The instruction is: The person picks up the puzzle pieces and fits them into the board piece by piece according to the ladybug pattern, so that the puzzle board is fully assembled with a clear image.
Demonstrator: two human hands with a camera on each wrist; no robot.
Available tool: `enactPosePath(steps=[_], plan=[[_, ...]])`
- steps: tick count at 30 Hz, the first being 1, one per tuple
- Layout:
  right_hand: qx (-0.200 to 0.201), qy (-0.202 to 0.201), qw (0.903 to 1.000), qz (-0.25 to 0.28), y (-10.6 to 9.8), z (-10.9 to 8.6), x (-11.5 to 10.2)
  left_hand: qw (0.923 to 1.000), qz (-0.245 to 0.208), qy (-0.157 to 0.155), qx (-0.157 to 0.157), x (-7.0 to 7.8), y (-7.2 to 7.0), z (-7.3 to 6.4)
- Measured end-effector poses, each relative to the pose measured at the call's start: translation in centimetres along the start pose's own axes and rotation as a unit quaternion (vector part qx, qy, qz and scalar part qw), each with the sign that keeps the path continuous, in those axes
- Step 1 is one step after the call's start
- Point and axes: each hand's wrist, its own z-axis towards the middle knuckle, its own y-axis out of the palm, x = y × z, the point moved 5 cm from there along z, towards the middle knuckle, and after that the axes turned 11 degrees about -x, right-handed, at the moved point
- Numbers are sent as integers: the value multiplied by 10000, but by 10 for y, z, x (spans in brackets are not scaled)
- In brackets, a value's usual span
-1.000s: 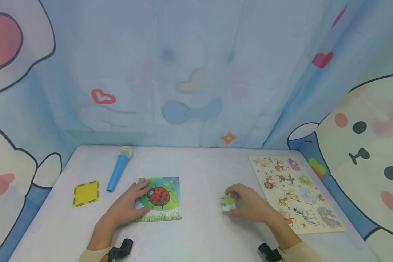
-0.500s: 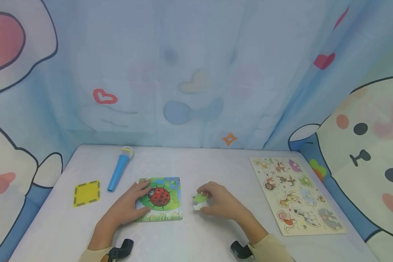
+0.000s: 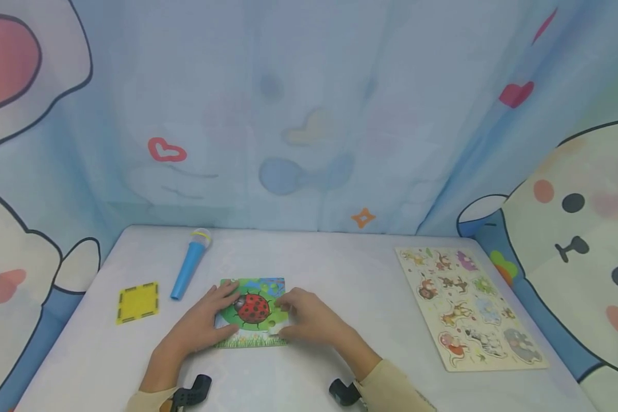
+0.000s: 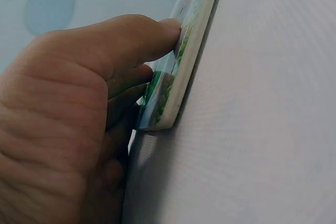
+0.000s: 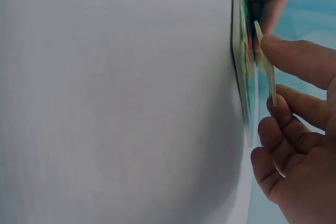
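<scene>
A square ladybug jigsaw puzzle [image 3: 252, 309] lies flat on the white table in the head view. My left hand [image 3: 202, 320] rests on its left side, the thumb and fingers spread on the picture. Over its right edge, my right hand [image 3: 314, 317] pinches a thin green-and-white puzzle piece [image 5: 268, 69] between thumb and fingers. The right wrist view shows this piece edge-on, tilted and slightly apart from the board. In the left wrist view my thumb [image 4: 152, 38] touches the board's printed face. The puzzle's right part is partly hidden by my right hand.
A blue toy microphone [image 3: 187, 269] and a yellow square plate [image 3: 138, 303] lie to the left. On the right is a wooden animal peg puzzle board [image 3: 468, 309]. A printed blue curtain [image 3: 309, 86] hangs behind the table [image 3: 350, 263].
My right hand has carried the puzzle piece leftwards from near the animal board to the ladybug puzzle's right side. The left hand has stayed in place on the puzzle.
</scene>
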Motion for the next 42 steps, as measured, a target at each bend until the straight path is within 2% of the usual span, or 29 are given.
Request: enactPosePath(steps=[10,20,35,42], plan=[[-101,192,9998,29,9,7,-9,10000,-52,-60,-18,2,-1,0],[-257,504,9983,150,12,11,-4,10000,-42,-81,-37,2,0,0],[-113,520,9986,3,12,12,-7,9999,-65,-44,-66,3,-2,1],[-259,789,9965,122,14,12,-7,9998,-119,-122,-66,5,-2,0]])
